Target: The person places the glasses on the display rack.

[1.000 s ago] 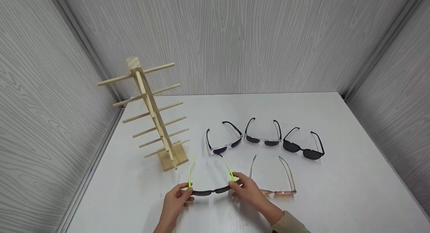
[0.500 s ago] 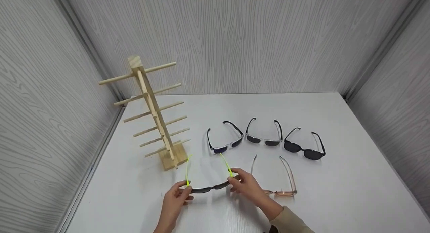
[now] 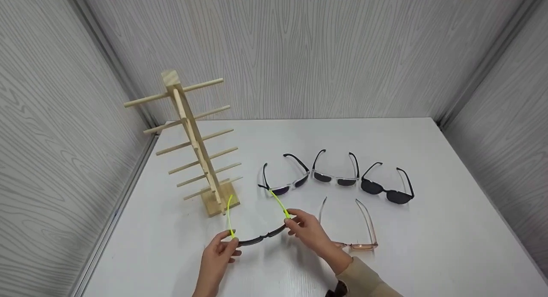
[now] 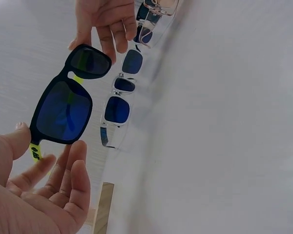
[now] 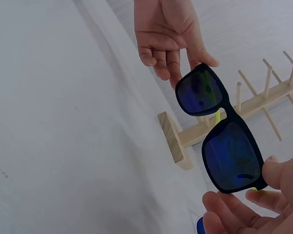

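Note:
Both hands hold a pair of sunglasses with a black front, dark lenses and neon-yellow temples. The left hand pinches the left hinge corner between thumb and fingers; the right hand pinches the right one. The temples are unfolded and point away toward the back. In the left wrist view the sunglasses show bluish lenses, and the left thumb presses on the frame's corner. A wooden display rack with crosswise pegs stands beyond the left hand. The temple tip nearest it is close to the rack's base.
Behind the hands lie sunglasses with clear fronts, another clear-fronted pair and a black pair. Pink-framed glasses lie beside the right hand. All rest unfolded on the white table, with grey walls around.
Both hands have shifted left with the held sunglasses. The right hand has also moved up and away, so the frame now slants. The other glasses and the rack stay put.

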